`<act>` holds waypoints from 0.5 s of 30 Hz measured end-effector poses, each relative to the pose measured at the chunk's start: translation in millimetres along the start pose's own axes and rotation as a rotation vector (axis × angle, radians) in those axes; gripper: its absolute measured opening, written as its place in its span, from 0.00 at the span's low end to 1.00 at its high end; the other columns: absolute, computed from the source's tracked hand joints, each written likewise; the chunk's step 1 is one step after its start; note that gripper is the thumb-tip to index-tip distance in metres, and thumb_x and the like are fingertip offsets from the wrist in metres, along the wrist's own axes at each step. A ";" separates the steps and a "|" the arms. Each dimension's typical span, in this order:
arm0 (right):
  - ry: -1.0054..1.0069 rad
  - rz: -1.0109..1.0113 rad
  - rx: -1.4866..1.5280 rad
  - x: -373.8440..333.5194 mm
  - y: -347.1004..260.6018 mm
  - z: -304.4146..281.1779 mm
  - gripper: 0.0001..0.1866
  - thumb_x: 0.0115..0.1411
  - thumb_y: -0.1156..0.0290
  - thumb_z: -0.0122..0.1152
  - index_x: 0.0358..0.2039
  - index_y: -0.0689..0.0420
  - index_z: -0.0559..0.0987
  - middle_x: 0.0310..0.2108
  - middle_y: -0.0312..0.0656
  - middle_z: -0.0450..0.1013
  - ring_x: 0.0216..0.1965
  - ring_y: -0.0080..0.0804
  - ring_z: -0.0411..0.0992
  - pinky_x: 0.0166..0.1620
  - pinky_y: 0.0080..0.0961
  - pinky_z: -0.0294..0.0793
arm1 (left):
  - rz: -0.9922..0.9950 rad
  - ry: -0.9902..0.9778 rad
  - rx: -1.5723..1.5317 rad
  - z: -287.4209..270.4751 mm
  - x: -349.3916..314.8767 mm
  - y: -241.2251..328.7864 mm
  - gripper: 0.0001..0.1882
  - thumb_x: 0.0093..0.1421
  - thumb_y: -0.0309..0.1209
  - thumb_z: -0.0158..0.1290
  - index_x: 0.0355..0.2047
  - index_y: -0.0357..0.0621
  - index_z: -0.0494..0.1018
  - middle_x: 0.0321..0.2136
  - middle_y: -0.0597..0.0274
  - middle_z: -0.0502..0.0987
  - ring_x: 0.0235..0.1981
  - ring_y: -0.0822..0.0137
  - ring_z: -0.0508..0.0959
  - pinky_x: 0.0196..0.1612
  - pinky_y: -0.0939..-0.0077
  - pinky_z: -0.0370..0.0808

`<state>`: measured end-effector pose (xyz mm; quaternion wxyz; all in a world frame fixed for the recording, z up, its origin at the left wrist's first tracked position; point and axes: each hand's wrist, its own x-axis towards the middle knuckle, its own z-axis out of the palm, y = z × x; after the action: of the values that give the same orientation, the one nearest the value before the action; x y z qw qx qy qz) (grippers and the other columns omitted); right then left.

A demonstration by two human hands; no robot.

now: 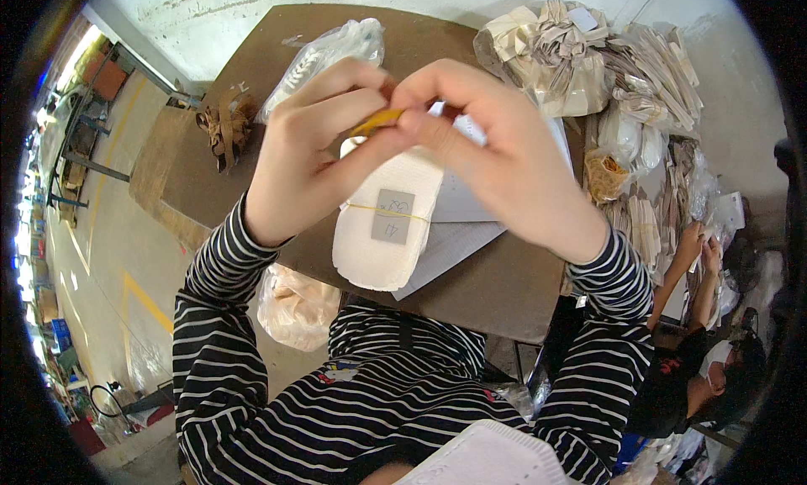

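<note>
Brown fibreboard table [504, 292] fills our view, with clear bags of pale insoles [580, 65] heaped along its far right edge, near enough to draw from, and another person's hands [702, 250] working at the right. We hold a white foam insole pair [382, 224] raised over the tabletop, a thin yellow rubber band [378, 210] already crossing its grey label. Our left hand [311, 157] and right hand [496, 157] meet at its upper end, fingertips pinching a yellow band [378, 119] between them, probably stretching it to bind the pair.
</note>
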<state>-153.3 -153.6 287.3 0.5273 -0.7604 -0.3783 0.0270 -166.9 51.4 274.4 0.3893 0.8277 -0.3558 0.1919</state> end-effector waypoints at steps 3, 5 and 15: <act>-0.080 -0.001 0.267 -6.7 -1.5 9.5 0.09 0.65 0.69 0.55 0.31 0.62 0.72 0.39 0.38 0.65 0.47 0.27 0.66 0.52 0.23 0.64 | -0.158 0.016 -0.261 -9.3 -20.9 -6.4 0.06 0.59 0.27 0.58 0.30 0.36 0.75 0.35 0.59 0.74 0.39 0.66 0.75 0.46 0.73 0.71; -0.107 -0.100 0.534 -12.6 4.1 12.7 0.12 0.64 0.64 0.56 0.29 0.60 0.72 0.37 0.39 0.65 0.44 0.26 0.66 0.50 0.25 0.64 | -0.173 0.045 -0.667 -11.2 -30.5 -10.5 0.07 0.62 0.29 0.53 0.30 0.38 0.76 0.37 0.60 0.73 0.44 0.65 0.74 0.51 0.69 0.68; -0.147 0.216 1.145 -62.5 -24.7 -17.9 0.16 0.62 0.65 0.58 0.44 0.64 0.76 0.19 0.31 0.61 0.19 0.20 0.57 0.30 0.24 0.61 | -0.485 0.484 -1.809 -36.1 -68.9 3.9 0.18 0.73 0.37 0.38 0.42 0.34 0.72 0.41 0.64 0.65 0.18 0.78 0.62 0.36 0.74 0.76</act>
<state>-203.4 -201.4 293.2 0.8207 -0.3847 -0.2594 0.3334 -217.6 108.1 257.9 0.9711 0.2040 -0.0989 -0.0749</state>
